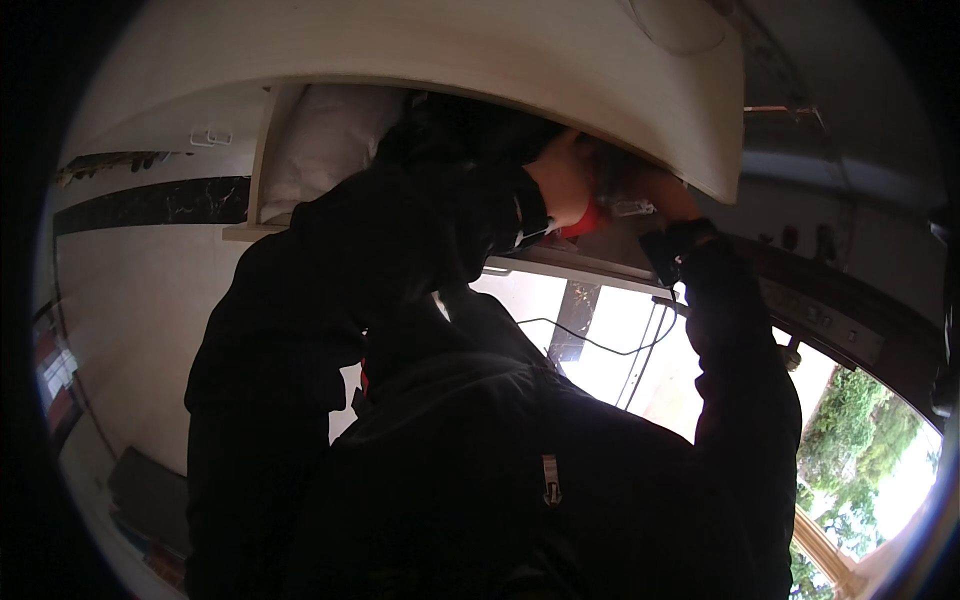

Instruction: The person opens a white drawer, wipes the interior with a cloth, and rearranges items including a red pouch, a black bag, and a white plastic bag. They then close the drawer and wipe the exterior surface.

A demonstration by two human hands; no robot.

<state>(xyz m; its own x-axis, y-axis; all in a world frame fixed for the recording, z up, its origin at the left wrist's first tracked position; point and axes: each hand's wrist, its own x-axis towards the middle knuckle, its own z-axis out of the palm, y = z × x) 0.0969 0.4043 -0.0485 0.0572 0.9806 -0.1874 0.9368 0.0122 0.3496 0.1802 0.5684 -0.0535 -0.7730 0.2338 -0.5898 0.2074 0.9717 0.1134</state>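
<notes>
Both my hands reach into a pale compartment, perhaps an open drawer (600, 257), under an overhanging cream panel (480, 45). My left hand (561, 184) is bent inward at the wrist, its fingers lost in shadow below the panel's edge. Right against it shows a red item (587, 220), too covered to name. My right hand (666, 193) comes in from the other side, with its fingertips also dark and hidden. A clear plastic object (632, 207) lies between the hands. Whether either hand grips anything cannot be made out.
Whitish cloth or padding (330, 139) fills the compartment's left part. A thin black cable (592, 346) hangs from a dark device (660, 255) at my right wrist. To the right are a wall switch panel (814, 311) and a bright window (862, 450) with greenery outside.
</notes>
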